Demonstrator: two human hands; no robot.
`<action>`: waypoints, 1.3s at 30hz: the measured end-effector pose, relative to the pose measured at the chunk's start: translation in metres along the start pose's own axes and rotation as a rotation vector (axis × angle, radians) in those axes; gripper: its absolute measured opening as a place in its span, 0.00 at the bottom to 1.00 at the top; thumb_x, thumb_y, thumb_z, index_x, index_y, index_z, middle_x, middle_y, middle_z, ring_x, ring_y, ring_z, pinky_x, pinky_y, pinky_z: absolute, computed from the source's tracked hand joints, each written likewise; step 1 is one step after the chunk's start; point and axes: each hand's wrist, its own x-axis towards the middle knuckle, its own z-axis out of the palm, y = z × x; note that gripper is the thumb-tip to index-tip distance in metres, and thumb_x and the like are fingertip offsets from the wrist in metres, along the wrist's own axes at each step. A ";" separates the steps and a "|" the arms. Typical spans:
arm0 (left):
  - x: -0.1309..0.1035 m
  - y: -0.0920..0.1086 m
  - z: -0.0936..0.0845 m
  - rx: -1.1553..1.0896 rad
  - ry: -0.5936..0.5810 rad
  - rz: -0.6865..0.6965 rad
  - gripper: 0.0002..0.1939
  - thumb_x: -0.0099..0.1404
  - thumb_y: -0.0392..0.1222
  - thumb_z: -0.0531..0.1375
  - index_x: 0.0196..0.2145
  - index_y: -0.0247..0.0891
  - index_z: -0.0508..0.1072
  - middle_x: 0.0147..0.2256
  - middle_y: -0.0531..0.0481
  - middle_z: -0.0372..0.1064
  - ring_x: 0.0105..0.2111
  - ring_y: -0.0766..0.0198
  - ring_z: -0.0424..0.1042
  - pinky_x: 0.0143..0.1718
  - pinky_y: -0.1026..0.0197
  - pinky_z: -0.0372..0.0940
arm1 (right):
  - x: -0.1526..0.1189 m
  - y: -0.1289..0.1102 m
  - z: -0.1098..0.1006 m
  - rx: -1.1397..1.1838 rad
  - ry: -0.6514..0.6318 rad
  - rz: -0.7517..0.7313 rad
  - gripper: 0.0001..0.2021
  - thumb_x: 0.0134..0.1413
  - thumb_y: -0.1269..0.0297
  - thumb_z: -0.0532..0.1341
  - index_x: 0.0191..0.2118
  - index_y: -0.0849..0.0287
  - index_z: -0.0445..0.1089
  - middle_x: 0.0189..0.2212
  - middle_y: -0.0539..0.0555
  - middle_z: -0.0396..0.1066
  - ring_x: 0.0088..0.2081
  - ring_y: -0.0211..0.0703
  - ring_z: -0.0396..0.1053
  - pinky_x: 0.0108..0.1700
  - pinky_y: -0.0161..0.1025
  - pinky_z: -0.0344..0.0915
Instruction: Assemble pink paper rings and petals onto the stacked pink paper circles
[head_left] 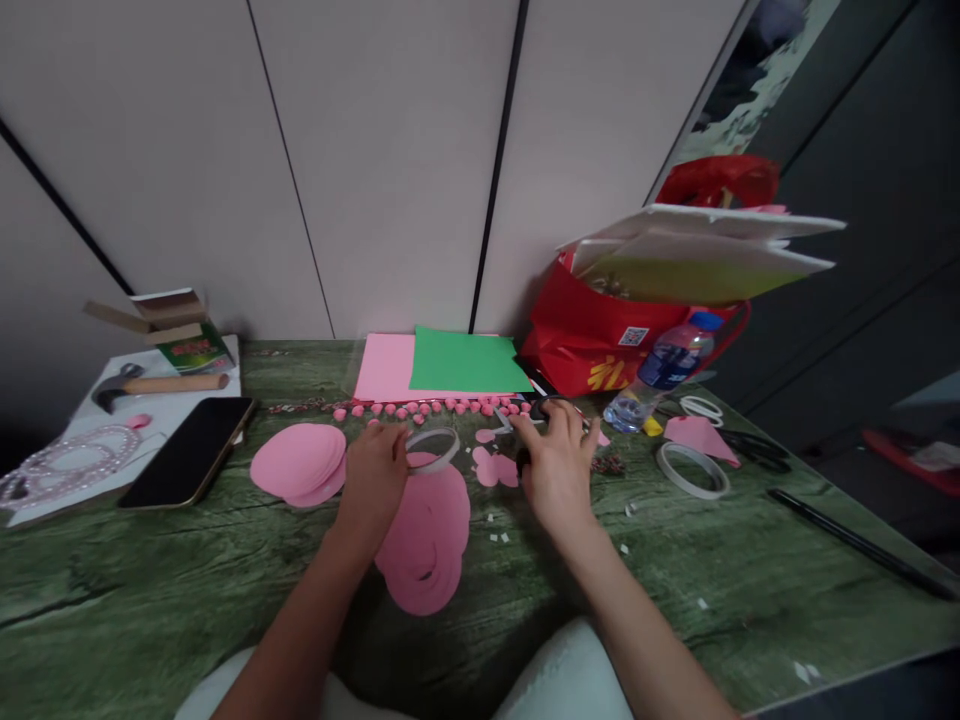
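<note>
Forearms (300, 610) lead to left hand (375, 470) pinching tape roll (450, 455), right hand (559, 468) over scissors (502, 424), its grip unclear.

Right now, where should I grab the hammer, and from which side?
Take the hammer by the wooden handle, near its free end, probably best from above and the right. It lies sideways with that end pointing right and the metal head at the left. The open box stands just behind the handle and the phone lies in front, so coming down from above should avoid both.
</note>
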 end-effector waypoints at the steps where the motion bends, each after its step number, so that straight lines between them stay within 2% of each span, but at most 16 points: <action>1: 0.000 0.000 0.000 -0.031 0.008 -0.024 0.12 0.58 0.36 0.51 0.28 0.36 0.75 0.22 0.50 0.69 0.25 0.62 0.69 0.30 0.60 0.63 | 0.000 0.002 0.002 0.086 -0.041 0.013 0.22 0.41 0.77 0.59 0.45 0.54 0.67 0.45 0.59 0.61 0.51 0.55 0.55 0.51 0.58 0.49; 4: -0.001 0.002 0.000 -0.176 0.035 -0.180 0.12 0.59 0.39 0.51 0.32 0.36 0.75 0.18 0.54 0.66 0.17 0.66 0.65 0.22 0.63 0.62 | -0.004 0.000 0.007 0.438 -0.278 -0.050 0.18 0.40 0.73 0.61 0.42 0.56 0.68 0.33 0.54 0.66 0.38 0.46 0.64 0.41 0.42 0.60; 7: -0.002 0.004 0.002 -0.236 0.108 -0.297 0.13 0.59 0.40 0.51 0.36 0.35 0.74 0.20 0.53 0.67 0.15 0.67 0.64 0.18 0.65 0.60 | -0.008 -0.012 0.007 0.651 -0.435 -0.093 0.13 0.40 0.67 0.63 0.38 0.58 0.68 0.27 0.50 0.64 0.30 0.40 0.64 0.33 0.35 0.59; 14: -0.005 0.007 0.008 -0.169 0.091 -0.223 0.13 0.60 0.40 0.50 0.33 0.35 0.74 0.21 0.52 0.68 0.19 0.65 0.67 0.25 0.63 0.62 | -0.009 -0.025 0.009 0.722 -0.464 -0.044 0.13 0.37 0.59 0.65 0.31 0.58 0.68 0.22 0.47 0.60 0.27 0.38 0.59 0.29 0.31 0.55; 18: -0.007 0.009 0.010 -0.214 0.076 -0.225 0.13 0.61 0.41 0.51 0.36 0.35 0.74 0.26 0.51 0.70 0.18 0.68 0.66 0.23 0.65 0.62 | -0.009 -0.023 0.009 0.793 -0.498 0.010 0.15 0.36 0.57 0.65 0.33 0.59 0.70 0.21 0.46 0.59 0.24 0.35 0.56 0.27 0.30 0.52; 23: -0.006 0.009 0.009 -0.228 0.064 -0.235 0.13 0.60 0.39 0.51 0.35 0.35 0.74 0.23 0.52 0.68 0.17 0.68 0.66 0.22 0.66 0.61 | -0.009 -0.022 0.009 0.858 -0.565 0.091 0.16 0.34 0.55 0.66 0.31 0.60 0.69 0.18 0.44 0.54 0.22 0.33 0.51 0.24 0.29 0.48; 27: -0.006 0.009 0.008 -0.185 0.064 -0.194 0.13 0.60 0.39 0.51 0.35 0.34 0.74 0.23 0.51 0.68 0.19 0.67 0.66 0.24 0.65 0.62 | -0.011 -0.021 0.013 0.901 -0.580 0.098 0.18 0.33 0.53 0.66 0.30 0.61 0.69 0.18 0.44 0.54 0.21 0.32 0.50 0.23 0.29 0.47; 30: -0.006 0.008 0.008 -0.087 0.096 -0.125 0.14 0.62 0.39 0.49 0.37 0.34 0.73 0.28 0.48 0.69 0.24 0.65 0.68 0.26 0.64 0.62 | -0.011 -0.022 0.012 0.828 -0.552 0.090 0.17 0.34 0.52 0.65 0.29 0.60 0.70 0.17 0.44 0.56 0.21 0.33 0.53 0.23 0.29 0.48; 34: -0.005 0.002 0.004 0.142 0.108 -0.020 0.15 0.63 0.37 0.48 0.40 0.33 0.72 0.34 0.44 0.68 0.30 0.60 0.68 0.31 0.61 0.62 | -0.006 -0.015 0.002 0.473 -0.433 0.058 0.11 0.41 0.54 0.63 0.30 0.55 0.71 0.20 0.47 0.65 0.23 0.36 0.61 0.25 0.31 0.50; 36: -0.004 0.001 0.003 0.258 0.067 -0.017 0.15 0.63 0.35 0.47 0.39 0.33 0.72 0.35 0.42 0.68 0.33 0.58 0.68 0.33 0.59 0.61 | -0.002 -0.007 -0.002 0.260 -0.354 0.064 0.08 0.44 0.58 0.61 0.33 0.52 0.71 0.24 0.49 0.69 0.26 0.39 0.64 0.26 0.32 0.51; 39: -0.005 0.003 0.003 0.383 -0.045 -0.049 0.15 0.62 0.33 0.46 0.37 0.34 0.72 0.36 0.41 0.68 0.33 0.57 0.69 0.32 0.59 0.61 | 0.001 0.008 -0.002 -0.018 -0.293 0.020 0.11 0.46 0.69 0.59 0.39 0.52 0.69 0.31 0.54 0.70 0.34 0.45 0.65 0.31 0.35 0.54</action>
